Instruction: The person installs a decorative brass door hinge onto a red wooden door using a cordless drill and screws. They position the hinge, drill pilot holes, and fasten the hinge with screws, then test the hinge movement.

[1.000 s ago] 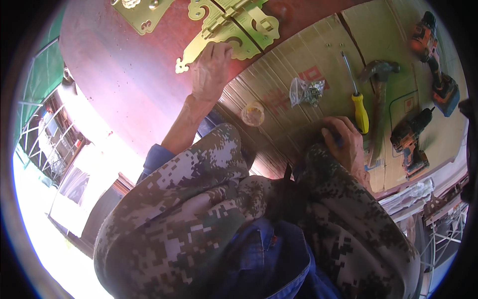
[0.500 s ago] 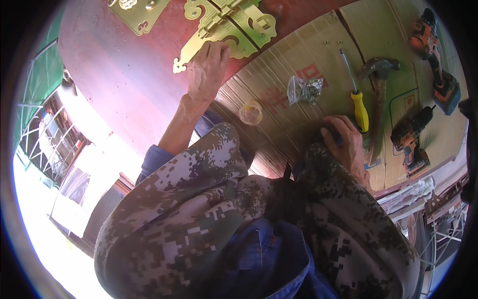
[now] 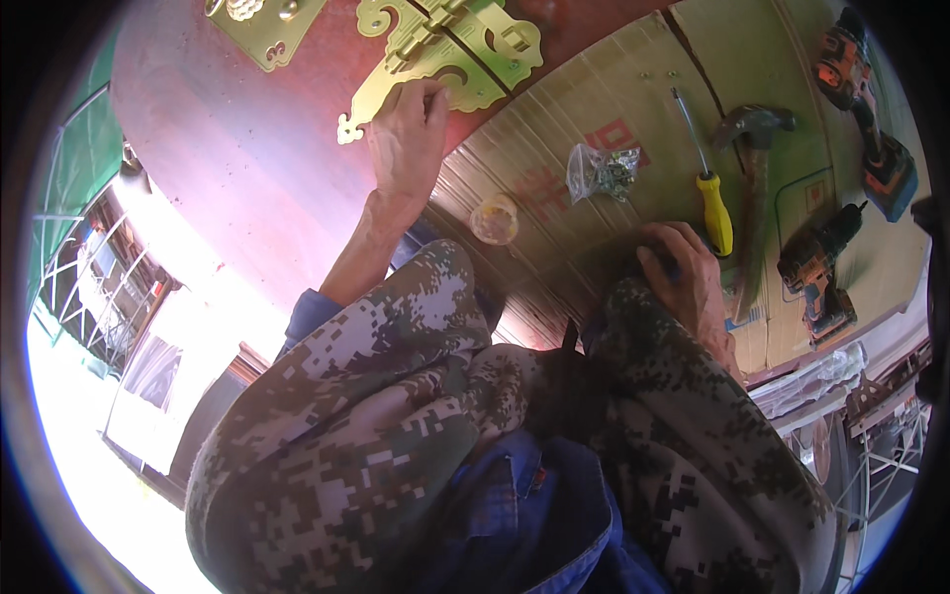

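Note:
My left hand (image 3: 408, 139) is at the lower edge of a gold-coloured decorative hasp plate (image 3: 376, 97), which lies on a reddish-brown curved wooden surface (image 3: 247, 148). Its fingers are curled together, and anything between them is hidden. My right hand (image 3: 690, 287) rests against my right knee, fingers loosely bent and thumb apart, with nothing seen in it. Between the two hands, a small round clear tub (image 3: 494, 220) and a clear plastic bag of small metal parts (image 3: 604, 174) lie on cardboard (image 3: 544, 119).
To the right on the cardboard are a yellow-handled screwdriver (image 3: 716, 213), a claw hammer (image 3: 755, 188) and two orange-and-black power drills, one nearer (image 3: 821, 277) and one farther (image 3: 863, 109). A second gold plate (image 3: 267, 30) sits at the top left of the wood.
The whole view has shifted slightly. My left hand stays at the hasp plate with its fingers a little more curled; my right hand remains at the knee.

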`<state>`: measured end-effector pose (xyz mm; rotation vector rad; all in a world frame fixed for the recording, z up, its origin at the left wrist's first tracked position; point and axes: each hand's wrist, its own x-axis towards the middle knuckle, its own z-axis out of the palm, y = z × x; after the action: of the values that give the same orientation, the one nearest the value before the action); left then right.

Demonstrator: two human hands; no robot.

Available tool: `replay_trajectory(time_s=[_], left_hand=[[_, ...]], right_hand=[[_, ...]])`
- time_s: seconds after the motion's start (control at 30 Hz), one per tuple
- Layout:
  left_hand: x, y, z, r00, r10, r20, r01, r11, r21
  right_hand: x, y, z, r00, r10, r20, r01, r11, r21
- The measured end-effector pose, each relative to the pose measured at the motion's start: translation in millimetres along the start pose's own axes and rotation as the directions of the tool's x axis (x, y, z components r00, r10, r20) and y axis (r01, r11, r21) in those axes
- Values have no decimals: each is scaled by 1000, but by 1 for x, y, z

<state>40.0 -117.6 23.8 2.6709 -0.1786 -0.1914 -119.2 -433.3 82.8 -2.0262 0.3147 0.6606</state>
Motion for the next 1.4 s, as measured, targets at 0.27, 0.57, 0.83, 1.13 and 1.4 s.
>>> replay_trajectory(time_s=[0.27, 0.57, 0.83, 1.13, 1.4], left_hand=[[-7, 23, 1, 949, 315, -3, -315, 948, 40], [0, 21, 4, 910, 411, 50, -412, 887, 208], [5, 30, 7, 955, 297, 10, -296, 948, 117], [-45, 79, 15, 886, 118, 449, 155, 837, -525], [-29, 96, 6, 862, 74, 501, 212, 846, -490]], right_hand=[[2, -1, 3, 1000, -6, 10, 7, 1000, -16], [3, 6, 4, 995, -99, -11, 98, 994, -50], [33, -3, 16, 967, -187, -175, 163, 976, -143], [54, -13, 33, 931, -305, -201, 215, 903, -372], [66, -20, 2, 881, -261, -394, 171, 953, -249]])
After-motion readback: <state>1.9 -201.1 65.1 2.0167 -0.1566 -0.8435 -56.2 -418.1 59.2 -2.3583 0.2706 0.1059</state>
